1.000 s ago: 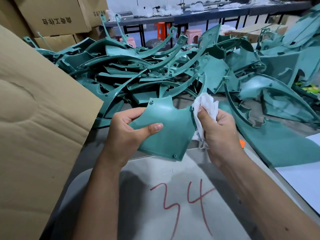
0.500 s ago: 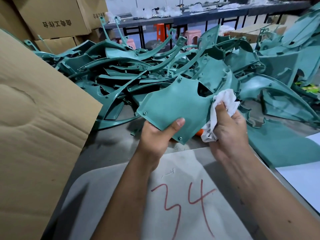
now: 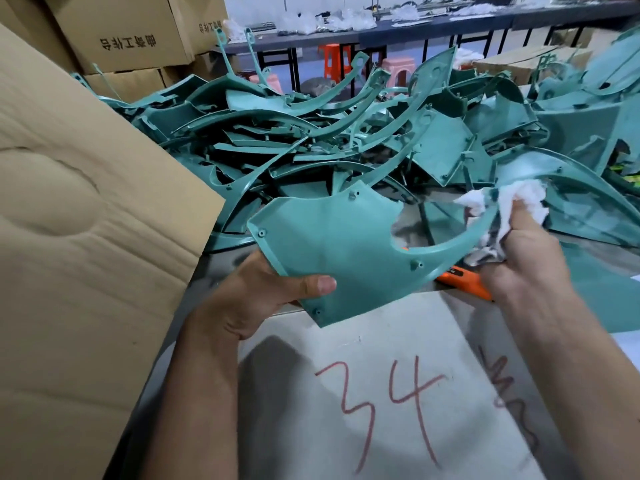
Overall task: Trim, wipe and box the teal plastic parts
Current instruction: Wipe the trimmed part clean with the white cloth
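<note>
A: Setting: grey work table (image 3: 346,427) with "34" written on it in red, a heap of teal parts (image 3: 311,140) across its far side, a cardboard flap (image 3: 86,237) on the left, stacked cartons (image 3: 121,32) behind.

B: Change against half a second ago?

A: The teal panel (image 3: 339,251) sits in much the same place above the near table edge, but it is turned flatter and its thin curved arm now sweeps out to the right. The white cloth (image 3: 512,206) has travelled outward with it, from the panel's body to the far end of that arm. More of an orange-handled tool (image 3: 464,280) shows on the table beneath the panel.

B: Hands?

A: Left hand (image 3: 263,299): under the panel's lower left corner, thumb pressed flat on the top face, fingers hidden below, so clamped on the panel. Right hand (image 3: 530,254): raised at the arm's tip, fingers curled tight round the bunched cloth. The cloth appears wrapped over the arm's end, though that spot is blurred.

B: Panel touching the table?

A: No, held clear of it between both hands.
</note>
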`<state>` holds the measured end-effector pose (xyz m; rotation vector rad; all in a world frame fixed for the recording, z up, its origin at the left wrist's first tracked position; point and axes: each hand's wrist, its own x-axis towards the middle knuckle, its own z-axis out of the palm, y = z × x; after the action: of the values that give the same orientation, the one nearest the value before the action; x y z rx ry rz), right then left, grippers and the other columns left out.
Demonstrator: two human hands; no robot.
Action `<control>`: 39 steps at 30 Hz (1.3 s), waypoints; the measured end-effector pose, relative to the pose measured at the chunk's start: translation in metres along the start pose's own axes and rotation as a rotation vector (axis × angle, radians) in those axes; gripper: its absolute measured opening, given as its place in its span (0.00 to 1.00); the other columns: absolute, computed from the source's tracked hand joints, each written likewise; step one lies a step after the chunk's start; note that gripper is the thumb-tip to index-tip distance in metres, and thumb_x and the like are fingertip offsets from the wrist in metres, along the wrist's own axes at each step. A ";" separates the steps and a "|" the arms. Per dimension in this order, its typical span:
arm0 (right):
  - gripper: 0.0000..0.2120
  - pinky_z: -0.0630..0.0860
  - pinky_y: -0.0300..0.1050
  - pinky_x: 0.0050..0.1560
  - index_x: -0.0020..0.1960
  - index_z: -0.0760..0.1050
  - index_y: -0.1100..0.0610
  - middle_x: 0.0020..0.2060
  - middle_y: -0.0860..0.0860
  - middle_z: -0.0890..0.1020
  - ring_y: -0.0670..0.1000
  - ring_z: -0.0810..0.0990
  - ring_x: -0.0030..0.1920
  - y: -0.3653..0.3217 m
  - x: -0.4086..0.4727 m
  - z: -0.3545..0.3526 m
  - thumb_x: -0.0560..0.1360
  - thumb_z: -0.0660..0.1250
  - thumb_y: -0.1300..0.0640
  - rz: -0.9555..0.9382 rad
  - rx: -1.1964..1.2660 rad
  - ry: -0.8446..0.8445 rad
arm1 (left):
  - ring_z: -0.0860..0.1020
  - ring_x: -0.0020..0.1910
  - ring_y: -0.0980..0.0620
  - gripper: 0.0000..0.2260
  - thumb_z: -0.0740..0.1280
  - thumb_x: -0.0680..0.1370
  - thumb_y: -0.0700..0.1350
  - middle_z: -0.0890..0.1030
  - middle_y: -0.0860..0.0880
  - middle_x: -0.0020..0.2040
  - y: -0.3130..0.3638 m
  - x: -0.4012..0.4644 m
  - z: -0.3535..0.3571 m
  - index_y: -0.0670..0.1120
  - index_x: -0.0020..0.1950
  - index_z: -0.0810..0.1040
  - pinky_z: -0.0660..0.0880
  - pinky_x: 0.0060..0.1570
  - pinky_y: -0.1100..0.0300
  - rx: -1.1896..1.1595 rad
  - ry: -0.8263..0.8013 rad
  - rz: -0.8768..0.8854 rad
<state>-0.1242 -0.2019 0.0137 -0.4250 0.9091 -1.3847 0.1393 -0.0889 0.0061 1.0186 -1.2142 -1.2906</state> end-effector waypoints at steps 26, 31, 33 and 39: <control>0.06 0.82 0.44 0.44 0.56 0.79 0.60 0.43 0.47 0.86 0.47 0.84 0.42 0.036 -0.023 0.019 0.84 0.64 0.65 -0.629 -0.216 -0.247 | 0.71 0.25 0.50 0.34 0.55 0.77 0.74 0.74 0.52 0.25 -0.004 0.026 0.039 0.44 0.36 0.78 0.67 0.30 0.59 0.328 0.642 -0.242; 0.11 0.73 0.41 0.37 0.44 0.78 0.53 0.30 0.42 0.79 0.44 0.74 0.32 0.038 -0.023 0.017 0.84 0.66 0.60 -0.607 -0.296 -0.159 | 0.83 0.54 0.52 0.24 0.73 0.70 0.64 0.84 0.55 0.53 -0.010 0.031 0.057 0.51 0.59 0.79 0.81 0.55 0.48 0.309 0.282 0.151; 0.10 0.71 0.37 0.34 0.43 0.77 0.55 0.29 0.42 0.77 0.43 0.73 0.29 0.040 -0.025 0.019 0.84 0.66 0.60 -0.602 -0.327 -0.170 | 0.85 0.53 0.49 0.20 0.78 0.70 0.53 0.86 0.50 0.53 -0.017 0.034 0.068 0.51 0.60 0.80 0.82 0.54 0.47 0.372 0.289 0.164; 0.08 0.82 0.72 0.43 0.49 0.82 0.59 0.41 0.61 0.83 0.59 0.82 0.39 0.046 -0.037 0.026 0.81 0.71 0.54 -0.246 -0.129 -0.114 | 0.87 0.40 0.45 0.05 0.70 0.80 0.35 0.87 0.42 0.45 -0.015 0.030 0.054 0.43 0.53 0.82 0.83 0.37 0.55 0.285 0.248 0.130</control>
<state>-0.0719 -0.1644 0.0065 -0.7264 0.8760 -1.5126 0.0817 -0.1136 -0.0004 1.2419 -1.2700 -0.8769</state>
